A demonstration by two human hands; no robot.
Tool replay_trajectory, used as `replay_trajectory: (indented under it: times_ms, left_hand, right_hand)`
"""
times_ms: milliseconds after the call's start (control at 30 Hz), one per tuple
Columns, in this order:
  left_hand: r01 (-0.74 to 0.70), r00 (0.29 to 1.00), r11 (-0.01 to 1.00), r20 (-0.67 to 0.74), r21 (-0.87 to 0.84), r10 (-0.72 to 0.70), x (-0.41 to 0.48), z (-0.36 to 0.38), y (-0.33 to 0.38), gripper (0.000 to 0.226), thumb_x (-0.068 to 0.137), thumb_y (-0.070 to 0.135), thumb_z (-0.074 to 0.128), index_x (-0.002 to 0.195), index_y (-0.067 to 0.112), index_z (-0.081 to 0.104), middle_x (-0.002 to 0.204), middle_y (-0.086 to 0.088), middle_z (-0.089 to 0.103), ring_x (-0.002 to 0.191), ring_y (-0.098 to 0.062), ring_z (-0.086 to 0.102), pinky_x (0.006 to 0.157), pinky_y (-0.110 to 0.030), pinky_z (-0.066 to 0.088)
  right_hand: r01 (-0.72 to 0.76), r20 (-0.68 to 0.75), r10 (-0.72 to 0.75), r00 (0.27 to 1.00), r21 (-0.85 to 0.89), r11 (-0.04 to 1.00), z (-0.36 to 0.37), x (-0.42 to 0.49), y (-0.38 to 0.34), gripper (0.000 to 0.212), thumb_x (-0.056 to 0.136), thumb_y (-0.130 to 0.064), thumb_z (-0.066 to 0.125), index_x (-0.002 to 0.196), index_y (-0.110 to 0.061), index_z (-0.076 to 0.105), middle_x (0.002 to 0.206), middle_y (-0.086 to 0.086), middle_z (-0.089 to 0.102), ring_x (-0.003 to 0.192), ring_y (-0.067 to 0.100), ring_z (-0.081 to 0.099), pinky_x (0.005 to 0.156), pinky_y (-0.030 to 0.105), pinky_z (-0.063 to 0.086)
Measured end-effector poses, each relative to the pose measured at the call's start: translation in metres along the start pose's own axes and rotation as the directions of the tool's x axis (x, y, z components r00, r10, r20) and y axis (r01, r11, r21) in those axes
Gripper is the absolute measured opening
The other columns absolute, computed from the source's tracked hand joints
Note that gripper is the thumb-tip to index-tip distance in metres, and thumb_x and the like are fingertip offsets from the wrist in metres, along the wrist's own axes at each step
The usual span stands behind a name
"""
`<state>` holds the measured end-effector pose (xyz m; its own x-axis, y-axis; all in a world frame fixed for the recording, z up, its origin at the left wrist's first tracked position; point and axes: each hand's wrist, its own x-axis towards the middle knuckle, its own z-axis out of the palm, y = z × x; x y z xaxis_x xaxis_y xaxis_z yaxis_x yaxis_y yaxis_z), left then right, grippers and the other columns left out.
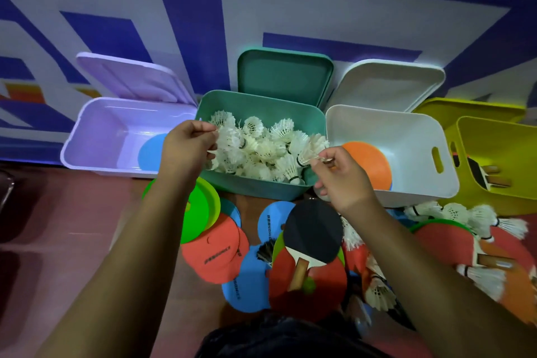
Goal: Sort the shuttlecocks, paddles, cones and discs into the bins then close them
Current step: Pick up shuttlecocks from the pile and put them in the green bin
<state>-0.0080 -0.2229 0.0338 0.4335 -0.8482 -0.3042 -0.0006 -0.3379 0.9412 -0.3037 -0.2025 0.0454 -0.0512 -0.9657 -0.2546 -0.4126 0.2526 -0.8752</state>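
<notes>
Four open bins stand in a row by the wall. The green bin [255,183] in the middle holds several white shuttlecocks [261,151]. My left hand [183,148] pinches a shuttlecock [226,136] by its feathers over the bin's left side. My right hand [340,174] pinches another shuttlecock [308,154] over the right rim. The lilac bin [87,136] holds a blue disc [151,151]. An orange disc [369,166] lies in the white bin [421,154]. Paddles [488,177] sit in the yellow bin [499,139].
On the reddish floor in front lie green, red and blue discs [220,253], a black paddle [313,235] and loose shuttlecocks [465,215] to the right. Each bin's lid [284,75] leans behind it against the blue and white wall.
</notes>
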Motion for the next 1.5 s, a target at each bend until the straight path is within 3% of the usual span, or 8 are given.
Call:
replay_trajectory:
  times_ms: [400, 567, 733, 967, 1133, 1233, 1367, 1500]
  left_hand:
    - [-0.010, 0.995, 0.999, 0.104, 0.032, 0.006, 0.067, 0.017, 0.003, 0.008, 0.092, 0.005, 0.069, 0.092, 0.013, 0.069, 0.078, -0.005, 0.070, 0.068, -0.019, 0.064, 0.067, -0.037, 0.058]
    - [-0.057, 0.992, 0.986, 0.120, 0.155, 0.039, 0.092, 0.037, 0.009, 0.011, 0.090, 0.009, 0.065, 0.093, 0.019, 0.066, 0.084, -0.007, 0.073, 0.071, -0.021, 0.065, 0.055, -0.031, 0.050]
    - [-0.052, 0.995, 0.966, 0.094, 0.252, 0.029, 0.101, 0.045, 0.001, 0.019, 0.089, 0.016, 0.064, 0.107, 0.020, 0.069, 0.097, -0.002, 0.074, 0.080, -0.022, 0.066, 0.073, -0.035, 0.057]
    - [-0.033, 0.996, 0.969, 0.086, 0.246, 0.012, 0.081, 0.025, -0.013, 0.009, 0.084, 0.026, 0.067, 0.091, 0.025, 0.071, 0.087, 0.002, 0.076, 0.078, -0.025, 0.072, 0.074, -0.042, 0.064]
    - [-0.029, 0.993, 0.980, 0.115, 0.195, 0.006, 0.064, 0.008, -0.013, 0.008, 0.085, 0.024, 0.068, 0.091, 0.021, 0.073, 0.081, -0.001, 0.076, 0.079, -0.030, 0.074, 0.079, -0.051, 0.064]
    - [-0.040, 0.994, 0.980, 0.109, 0.195, 0.019, 0.055, 0.002, -0.012, 0.010, 0.084, 0.025, 0.067, 0.092, 0.021, 0.073, 0.083, -0.002, 0.077, 0.083, -0.029, 0.075, 0.080, -0.048, 0.064]
    - [-0.029, 0.994, 0.985, 0.112, 0.170, 0.010, 0.040, -0.001, -0.012, 0.006, 0.089, 0.018, 0.068, 0.093, 0.020, 0.073, 0.083, -0.001, 0.075, 0.081, -0.026, 0.074, 0.073, -0.044, 0.061]
    - [-0.014, 0.991, 0.985, 0.132, 0.170, -0.009, 0.024, 0.001, -0.013, 0.008, 0.082, 0.026, 0.066, 0.087, 0.022, 0.072, 0.079, 0.001, 0.074, 0.085, -0.029, 0.075, 0.069, -0.038, 0.056]
  right_hand:
    - [-0.014, -0.021, 0.013, 1.000, -0.054, 0.998, 0.032, 0.009, -0.008, 0.010, 0.100, -0.040, 0.070, 0.100, -0.032, 0.064, 0.090, -0.005, 0.072, 0.070, 0.012, 0.073, 0.079, 0.051, 0.062]
    - [-0.049, -0.034, 0.045, 0.998, -0.109, 0.993, 0.034, 0.016, -0.011, 0.011, 0.100, -0.044, 0.067, 0.101, -0.034, 0.062, 0.094, -0.006, 0.073, 0.072, 0.012, 0.073, 0.080, 0.052, 0.062]
    - [-0.065, -0.035, 0.062, 0.997, -0.093, 0.994, 0.039, 0.022, -0.013, 0.010, 0.099, -0.045, 0.069, 0.101, -0.037, 0.063, 0.101, -0.006, 0.071, 0.071, 0.013, 0.073, 0.081, 0.053, 0.061]
    - [-0.045, -0.005, 0.045, 0.999, -0.041, 0.998, 0.058, 0.038, -0.014, 0.008, 0.098, -0.041, 0.072, 0.097, -0.038, 0.065, 0.097, -0.005, 0.069, 0.068, 0.013, 0.071, 0.076, 0.057, 0.061]
    - [-0.025, 0.024, 0.028, 0.999, -0.129, 0.991, 0.073, 0.059, -0.026, 0.008, 0.099, -0.043, 0.068, 0.096, -0.039, 0.062, 0.089, -0.024, 0.065, 0.067, 0.009, 0.072, 0.076, 0.055, 0.061]
    - [0.006, 0.063, 0.002, 0.998, -0.130, 0.991, 0.077, 0.071, -0.038, 0.011, 0.100, -0.046, 0.064, 0.110, -0.041, 0.063, 0.098, -0.026, 0.064, 0.070, 0.010, 0.074, 0.078, 0.049, 0.063]
    - [-0.039, 0.158, 0.075, 0.984, -0.224, 0.974, 0.079, 0.083, -0.049, 0.055, 0.101, -0.047, 0.060, 0.153, -0.038, 0.043, 0.116, -0.016, 0.065, 0.076, 0.009, 0.075, 0.079, 0.045, 0.065]
    - [-0.011, 0.155, 0.049, 0.987, -0.240, 0.971, 0.071, 0.069, -0.041, 0.043, 0.101, -0.042, 0.059, 0.143, -0.036, 0.054, 0.118, -0.016, 0.066, 0.079, 0.008, 0.075, 0.085, 0.046, 0.063]
